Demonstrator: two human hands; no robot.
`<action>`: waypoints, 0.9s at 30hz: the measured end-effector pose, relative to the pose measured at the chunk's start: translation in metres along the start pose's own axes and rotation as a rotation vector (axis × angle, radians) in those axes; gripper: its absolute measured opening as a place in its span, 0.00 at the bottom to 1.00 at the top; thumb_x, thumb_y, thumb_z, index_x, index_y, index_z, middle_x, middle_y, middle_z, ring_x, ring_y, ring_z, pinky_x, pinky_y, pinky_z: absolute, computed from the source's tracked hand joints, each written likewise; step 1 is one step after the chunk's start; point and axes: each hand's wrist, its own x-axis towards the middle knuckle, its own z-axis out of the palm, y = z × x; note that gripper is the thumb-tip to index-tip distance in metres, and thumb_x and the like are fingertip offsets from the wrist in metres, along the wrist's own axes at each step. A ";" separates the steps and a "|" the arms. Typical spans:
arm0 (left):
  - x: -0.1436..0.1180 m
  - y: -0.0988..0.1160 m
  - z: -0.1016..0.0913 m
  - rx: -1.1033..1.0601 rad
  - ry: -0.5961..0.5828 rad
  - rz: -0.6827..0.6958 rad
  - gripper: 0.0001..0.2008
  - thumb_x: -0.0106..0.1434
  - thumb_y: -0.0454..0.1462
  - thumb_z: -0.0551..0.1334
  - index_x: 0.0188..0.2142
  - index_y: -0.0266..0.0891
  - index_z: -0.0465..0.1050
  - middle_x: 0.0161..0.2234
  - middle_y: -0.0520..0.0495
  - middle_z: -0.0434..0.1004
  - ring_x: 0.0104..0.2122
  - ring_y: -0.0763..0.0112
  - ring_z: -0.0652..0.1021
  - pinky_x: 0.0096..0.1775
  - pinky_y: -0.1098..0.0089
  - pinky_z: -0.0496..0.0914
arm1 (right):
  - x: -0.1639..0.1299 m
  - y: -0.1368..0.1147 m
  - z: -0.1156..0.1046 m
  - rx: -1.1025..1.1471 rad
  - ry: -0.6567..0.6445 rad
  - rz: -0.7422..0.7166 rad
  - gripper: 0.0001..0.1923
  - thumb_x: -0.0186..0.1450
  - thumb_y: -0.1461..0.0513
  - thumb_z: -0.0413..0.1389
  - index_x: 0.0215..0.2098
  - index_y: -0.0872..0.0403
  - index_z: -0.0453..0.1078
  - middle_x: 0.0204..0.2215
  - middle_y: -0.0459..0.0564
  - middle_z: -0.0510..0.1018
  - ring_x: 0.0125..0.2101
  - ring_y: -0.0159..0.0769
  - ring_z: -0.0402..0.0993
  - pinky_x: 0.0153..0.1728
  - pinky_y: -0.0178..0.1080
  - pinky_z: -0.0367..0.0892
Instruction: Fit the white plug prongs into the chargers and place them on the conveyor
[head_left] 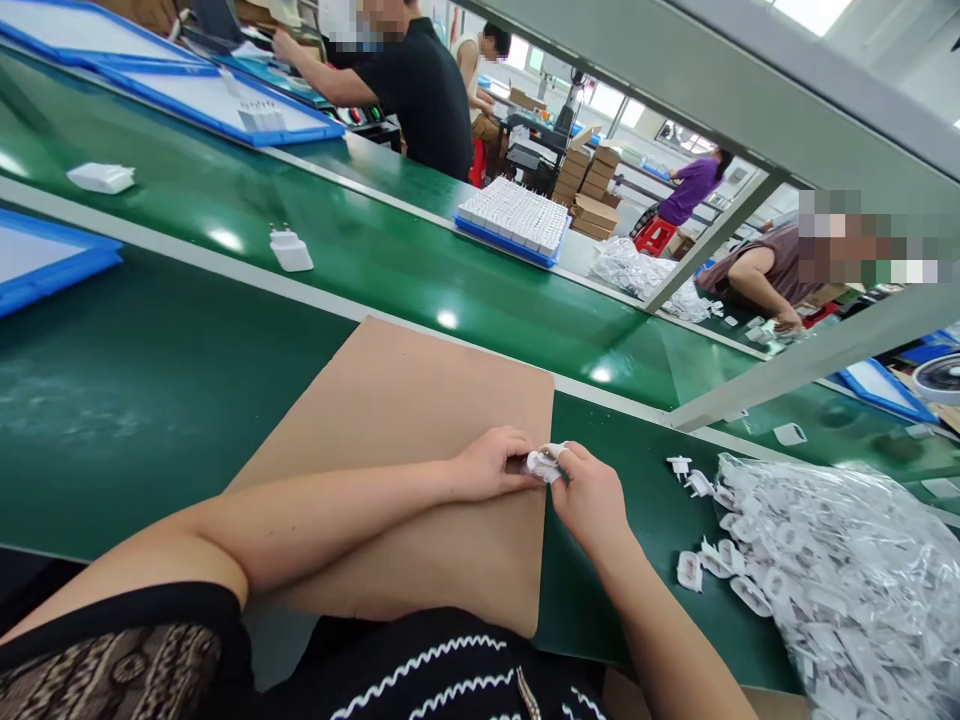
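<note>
My left hand [489, 463] and my right hand [590, 495] meet over the right edge of a brown cardboard sheet [405, 410]. Between their fingertips they pinch one small white plastic plug part [543, 463]. A fingertip of my right hand wears a white cover. To the right lies a big pile of the same white parts [832, 570], partly inside clear plastic, with a few loose ones [690, 570] on the green surface close to my right hand.
A green conveyor belt [375, 250] carries a white charger [291, 250] and another white piece [101, 177]. Blue-edged trays [45, 260] sit left; one tray [514, 220] holds several white chargers. A grey metal frame [787, 360] crosses right. Other people work across the belt.
</note>
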 end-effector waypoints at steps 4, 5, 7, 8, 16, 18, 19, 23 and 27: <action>0.000 0.004 -0.001 -0.013 -0.012 -0.004 0.18 0.67 0.53 0.69 0.40 0.41 0.81 0.39 0.45 0.82 0.40 0.61 0.77 0.45 0.62 0.69 | -0.002 0.000 -0.002 0.007 -0.030 0.016 0.13 0.66 0.70 0.56 0.43 0.50 0.78 0.42 0.49 0.81 0.34 0.37 0.75 0.29 0.37 0.56; 0.000 0.004 -0.002 -0.011 -0.020 -0.006 0.18 0.67 0.53 0.68 0.41 0.41 0.81 0.39 0.45 0.81 0.40 0.61 0.77 0.45 0.62 0.69 | -0.003 0.001 -0.002 0.017 -0.040 0.025 0.12 0.67 0.69 0.57 0.43 0.51 0.78 0.43 0.49 0.81 0.34 0.37 0.76 0.29 0.37 0.57; 0.000 0.005 -0.002 -0.004 -0.030 -0.007 0.18 0.68 0.53 0.68 0.40 0.41 0.81 0.38 0.45 0.81 0.39 0.61 0.77 0.44 0.62 0.69 | -0.003 0.002 -0.001 0.057 -0.049 0.024 0.12 0.68 0.69 0.57 0.45 0.51 0.78 0.44 0.50 0.81 0.37 0.38 0.76 0.32 0.37 0.60; 0.000 0.005 -0.002 0.001 -0.031 -0.005 0.17 0.68 0.53 0.68 0.40 0.41 0.81 0.37 0.45 0.81 0.39 0.61 0.77 0.44 0.62 0.69 | -0.003 0.003 -0.001 0.084 -0.048 0.010 0.12 0.68 0.68 0.57 0.47 0.51 0.78 0.45 0.50 0.81 0.39 0.39 0.77 0.33 0.37 0.61; 0.001 0.004 -0.002 0.029 -0.055 -0.018 0.15 0.68 0.50 0.68 0.43 0.42 0.83 0.37 0.46 0.80 0.39 0.62 0.76 0.44 0.63 0.68 | -0.006 0.009 0.004 0.145 0.025 -0.021 0.16 0.65 0.72 0.57 0.48 0.53 0.76 0.43 0.51 0.78 0.39 0.39 0.75 0.35 0.37 0.63; 0.001 0.004 -0.003 0.018 -0.060 -0.025 0.15 0.67 0.48 0.68 0.45 0.42 0.83 0.38 0.46 0.79 0.40 0.62 0.76 0.45 0.63 0.68 | -0.006 0.010 0.004 0.129 0.021 -0.049 0.15 0.65 0.70 0.58 0.48 0.52 0.76 0.43 0.51 0.78 0.38 0.39 0.75 0.33 0.37 0.63; 0.001 0.004 -0.003 0.013 -0.057 -0.025 0.14 0.67 0.48 0.68 0.46 0.42 0.83 0.38 0.46 0.79 0.40 0.62 0.76 0.45 0.63 0.68 | -0.006 0.009 0.004 0.121 0.018 -0.068 0.15 0.65 0.70 0.58 0.49 0.52 0.76 0.43 0.50 0.78 0.38 0.39 0.75 0.33 0.37 0.62; 0.001 0.002 -0.003 0.020 -0.056 -0.021 0.12 0.66 0.46 0.69 0.43 0.42 0.83 0.37 0.46 0.79 0.39 0.62 0.76 0.44 0.63 0.69 | -0.005 0.007 0.005 0.077 0.020 -0.094 0.15 0.64 0.71 0.57 0.47 0.51 0.76 0.41 0.50 0.78 0.35 0.38 0.74 0.32 0.36 0.60; 0.001 0.003 -0.003 0.021 -0.056 -0.030 0.11 0.65 0.45 0.69 0.43 0.42 0.83 0.37 0.45 0.79 0.39 0.62 0.76 0.43 0.64 0.69 | -0.003 0.004 0.001 0.027 -0.006 -0.058 0.13 0.63 0.71 0.58 0.43 0.51 0.77 0.39 0.48 0.77 0.30 0.35 0.71 0.27 0.37 0.54</action>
